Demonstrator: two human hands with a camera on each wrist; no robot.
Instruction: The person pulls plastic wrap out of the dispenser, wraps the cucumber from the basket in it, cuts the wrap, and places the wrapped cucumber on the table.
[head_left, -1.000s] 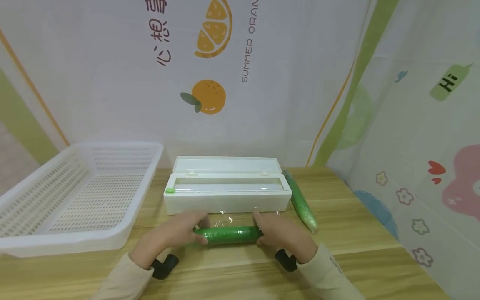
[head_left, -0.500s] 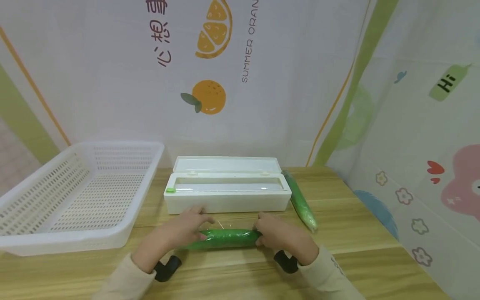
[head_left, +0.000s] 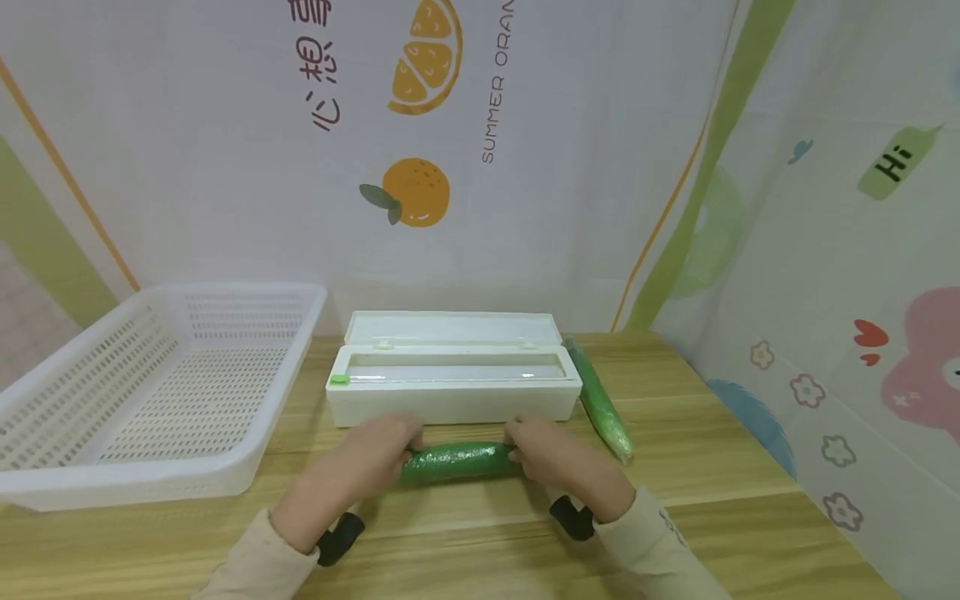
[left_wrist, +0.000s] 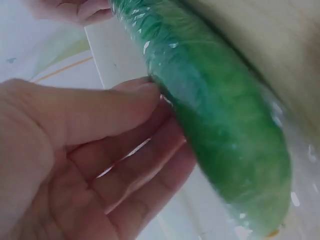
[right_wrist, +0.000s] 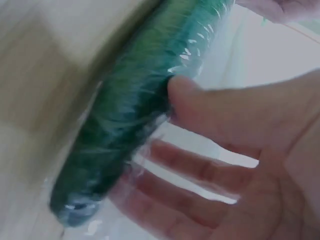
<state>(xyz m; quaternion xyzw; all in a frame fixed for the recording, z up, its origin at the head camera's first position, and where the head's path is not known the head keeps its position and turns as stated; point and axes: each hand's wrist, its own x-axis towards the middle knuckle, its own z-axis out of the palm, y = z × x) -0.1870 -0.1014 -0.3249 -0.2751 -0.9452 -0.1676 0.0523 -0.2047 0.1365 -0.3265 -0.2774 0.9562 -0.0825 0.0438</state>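
Observation:
A cucumber (head_left: 459, 462) in shiny cling film lies crosswise before the white cling film box (head_left: 453, 404). My left hand (head_left: 375, 454) holds it near its left end; in the left wrist view the thumb (left_wrist: 115, 107) meets the film along its edge, the other fingers bent behind. Toward the other end, my right hand (head_left: 558, 458) grips it. In the right wrist view that thumb (right_wrist: 187, 97) presses its side and the fingers lie along its far side. Loose film (left_wrist: 302, 165) sticks out past the cucumber's end in the left wrist view.
The box's lid (head_left: 453, 327) stands raised, with a green slider (head_left: 340, 379) at its left. A second wrapped cucumber (head_left: 602, 404) lies right of the box. At the left stands a white slotted basket (head_left: 251, 446) on the wooden table (head_left: 465, 550). A printed curtain (head_left: 525, 250) hangs behind.
Both ends of the cucumber have shifted slightly, and it now lies a little closer to the box. My left fingers, spread over the film half a second ago, have closed in on the cucumber.

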